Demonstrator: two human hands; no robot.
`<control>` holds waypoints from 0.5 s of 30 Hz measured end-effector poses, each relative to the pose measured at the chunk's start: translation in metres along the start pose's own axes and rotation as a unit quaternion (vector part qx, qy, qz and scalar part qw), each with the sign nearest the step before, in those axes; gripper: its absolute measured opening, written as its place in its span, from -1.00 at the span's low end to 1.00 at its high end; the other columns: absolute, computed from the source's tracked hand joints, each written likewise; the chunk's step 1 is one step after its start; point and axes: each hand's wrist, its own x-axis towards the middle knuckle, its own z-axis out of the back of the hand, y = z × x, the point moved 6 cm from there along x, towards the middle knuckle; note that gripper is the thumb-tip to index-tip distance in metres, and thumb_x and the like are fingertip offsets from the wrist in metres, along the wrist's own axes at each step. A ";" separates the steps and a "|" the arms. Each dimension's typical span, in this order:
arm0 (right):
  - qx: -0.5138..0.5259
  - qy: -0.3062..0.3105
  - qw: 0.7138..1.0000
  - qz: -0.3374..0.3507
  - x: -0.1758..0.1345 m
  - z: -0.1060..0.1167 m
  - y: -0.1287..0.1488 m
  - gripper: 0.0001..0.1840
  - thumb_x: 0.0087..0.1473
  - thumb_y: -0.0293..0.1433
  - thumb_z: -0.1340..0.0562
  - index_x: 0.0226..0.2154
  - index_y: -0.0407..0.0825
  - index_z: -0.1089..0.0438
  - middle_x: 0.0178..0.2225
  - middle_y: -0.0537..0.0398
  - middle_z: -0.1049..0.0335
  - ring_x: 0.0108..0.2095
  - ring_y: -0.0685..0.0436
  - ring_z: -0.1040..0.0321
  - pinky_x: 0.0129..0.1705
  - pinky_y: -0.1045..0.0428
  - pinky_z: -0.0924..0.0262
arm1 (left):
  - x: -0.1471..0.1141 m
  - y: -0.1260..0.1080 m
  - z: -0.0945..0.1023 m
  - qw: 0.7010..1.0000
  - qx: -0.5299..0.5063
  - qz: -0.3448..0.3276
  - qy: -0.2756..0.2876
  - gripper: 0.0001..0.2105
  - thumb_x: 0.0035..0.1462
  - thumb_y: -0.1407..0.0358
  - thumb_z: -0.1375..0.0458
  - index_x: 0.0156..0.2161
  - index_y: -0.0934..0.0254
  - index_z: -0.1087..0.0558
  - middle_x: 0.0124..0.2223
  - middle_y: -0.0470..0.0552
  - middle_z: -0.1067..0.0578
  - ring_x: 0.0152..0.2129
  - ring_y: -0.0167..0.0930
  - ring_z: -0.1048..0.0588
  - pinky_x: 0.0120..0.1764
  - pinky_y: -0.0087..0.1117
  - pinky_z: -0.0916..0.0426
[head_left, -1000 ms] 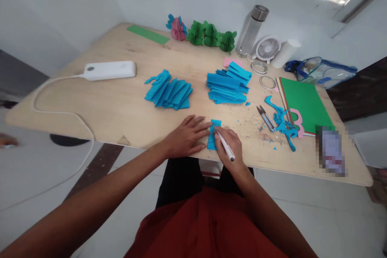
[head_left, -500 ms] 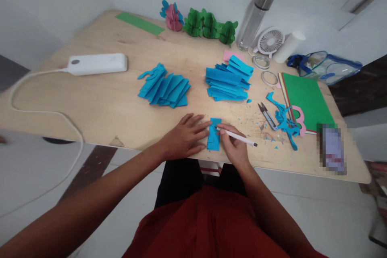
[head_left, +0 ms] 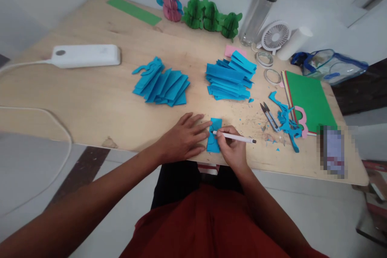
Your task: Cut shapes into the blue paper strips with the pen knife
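Note:
A small blue paper strip [head_left: 214,145] lies near the table's front edge, with dark curved lines on it. My left hand [head_left: 184,139] rests flat with fingers spread, its fingertips at the strip's left edge. In my right hand [head_left: 234,149] is a white pen [head_left: 238,137], its tip on the upper left part of the paper. Beyond my hands are two heaps of blue paper, a folded stack [head_left: 163,84] on the left and a pile of strips [head_left: 228,78] on the right.
Thread snips [head_left: 269,117] lie among blue paper scraps [head_left: 287,119] on the right, beside green sheets [head_left: 311,98] and a blurred phone [head_left: 334,151]. Behind stand green paper shapes [head_left: 210,16], a bottle [head_left: 260,12] and a fan [head_left: 275,36]. A white power strip [head_left: 87,55] lies left.
The pen's tip has moved slightly left and down on the blue paper, and a curved line there shows more. My left hand stays flat. The camera's view has shifted a little.

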 end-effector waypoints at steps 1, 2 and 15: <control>-0.002 0.002 1.000 -0.002 0.000 0.000 -0.001 -0.90 0.12 -0.33 -0.21 -0.40 0.02 -0.38 -0.47 0.15 -0.44 -0.44 -0.04 -0.39 -0.37 0.04 -0.28 | 0.000 0.000 0.000 1.000 0.000 0.001 0.000 -0.63 0.25 0.11 -0.07 0.08 0.23 -0.41 0.30 0.11 -0.30 0.28 -0.02 -0.12 0.25 0.13 0.01; -0.003 0.002 1.000 -0.003 0.000 -0.001 -0.001 -0.90 0.12 -0.33 -0.21 -0.40 0.02 -0.38 -0.47 0.15 -0.44 -0.44 -0.04 -0.40 -0.37 0.04 -0.28 | 0.000 -0.001 0.001 1.000 -0.001 0.001 0.001 -0.63 0.25 0.11 -0.07 0.08 0.23 -0.41 0.30 0.11 -0.30 0.27 -0.02 -0.13 0.25 0.12 0.01; -0.021 0.001 1.000 -0.005 0.000 -0.001 -0.001 -0.89 0.14 -0.33 -0.21 -0.39 0.02 -0.40 -0.45 0.14 -0.47 -0.41 -0.05 -0.43 -0.33 0.03 -0.32 | 0.001 -0.002 0.005 1.000 -0.024 0.011 -0.003 -0.67 0.23 0.14 -0.12 0.03 0.22 -0.44 0.28 0.11 -0.33 0.27 -0.04 -0.14 0.26 0.11 -0.01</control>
